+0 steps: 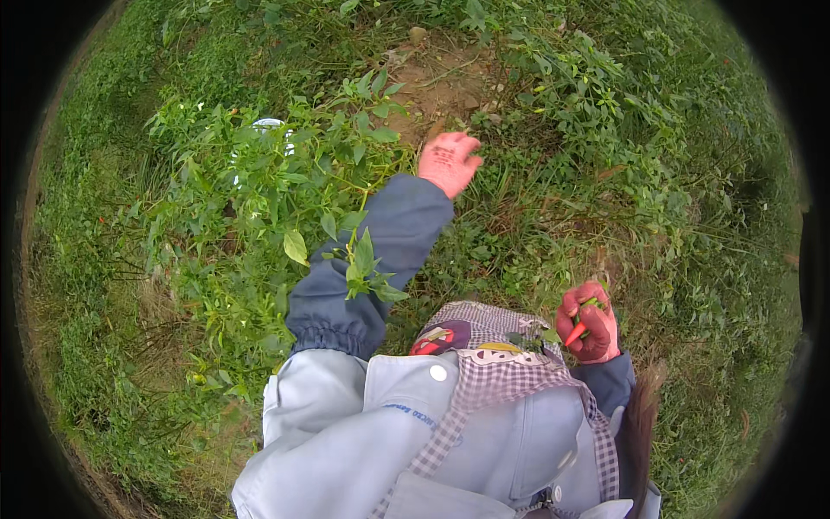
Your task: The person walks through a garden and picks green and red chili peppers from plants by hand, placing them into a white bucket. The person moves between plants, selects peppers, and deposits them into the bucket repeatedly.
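Observation:
My left hand [450, 162], in a pink-red glove with dark marks on its back, reaches forward past a leafy pepper plant [305, 156]. Its fingers are bent and their tips are partly hidden, so whether they hold anything cannot be told. At the right, my right hand [590, 324], in a darker red glove, is curled palm up around a red chili pepper [575, 334] and green ones [589, 303]. A plant sprig [369, 272] hangs over my left sleeve [402, 220].
A white and pale blue container [269, 123] stands partly hidden behind leaves on the left. More pepper plants [603, 97] grow on the right. Bare soil [441, 78] and a stone [418, 34] lie ahead. A checked apron [512, 383] covers my front.

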Tool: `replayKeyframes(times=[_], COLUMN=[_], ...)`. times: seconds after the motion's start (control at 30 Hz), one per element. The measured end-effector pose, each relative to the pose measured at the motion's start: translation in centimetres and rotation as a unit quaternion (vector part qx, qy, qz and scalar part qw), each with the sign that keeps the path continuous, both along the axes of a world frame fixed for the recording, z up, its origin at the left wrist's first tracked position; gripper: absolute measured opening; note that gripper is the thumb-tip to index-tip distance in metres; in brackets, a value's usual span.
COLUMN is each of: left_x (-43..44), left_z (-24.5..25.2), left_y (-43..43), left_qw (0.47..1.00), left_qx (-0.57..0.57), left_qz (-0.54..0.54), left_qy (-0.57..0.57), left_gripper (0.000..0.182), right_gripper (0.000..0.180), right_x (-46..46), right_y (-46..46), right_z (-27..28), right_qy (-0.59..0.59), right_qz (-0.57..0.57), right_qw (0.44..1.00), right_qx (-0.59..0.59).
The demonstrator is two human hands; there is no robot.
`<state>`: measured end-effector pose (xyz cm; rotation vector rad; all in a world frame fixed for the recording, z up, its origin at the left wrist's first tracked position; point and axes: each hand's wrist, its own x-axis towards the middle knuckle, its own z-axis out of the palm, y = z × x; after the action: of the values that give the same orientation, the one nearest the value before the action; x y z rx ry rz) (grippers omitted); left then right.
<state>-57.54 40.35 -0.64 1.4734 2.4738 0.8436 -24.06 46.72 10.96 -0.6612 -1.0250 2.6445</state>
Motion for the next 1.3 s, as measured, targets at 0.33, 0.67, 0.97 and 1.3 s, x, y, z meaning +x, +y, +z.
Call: replayKeyframes(times=[0.33, 0.67, 0.97, 1.3], left_x=[-8.2, -4.2, -8.2, -15.9], left_z=[-1.8, -11.8, -1.8, -1.2], left_y=[-19.9, -22.2, -8.6, 8.8], left_qw=[0.834, 0.879, 0.892, 0.969], left_qx=[-0.445, -0.233, -0.239, -0.074], left_qz=[0.312, 0.393, 0.33, 0.235], left_qy=[0.091, 0.141, 0.194, 0.002], left_gripper=[0.068, 0.053, 0.033, 0.041], right_gripper=[0.024, 0.02, 0.015, 0.015], right_x=[-4.3, -11.2, -16.6, -25.4], right_y=[0.9, 5.0, 13.0, 13.5], right_z=[0.2, -2.9, -6.9, -7.4], right_qy=[-0.046, -0.031, -0.051, -0.075], right_qz=[0.058, 0.12, 0.08, 0.13], right_qw=[0.997, 0.992, 0.992, 0.989], right_qx=[0.013, -0.032, -0.085, -0.013])
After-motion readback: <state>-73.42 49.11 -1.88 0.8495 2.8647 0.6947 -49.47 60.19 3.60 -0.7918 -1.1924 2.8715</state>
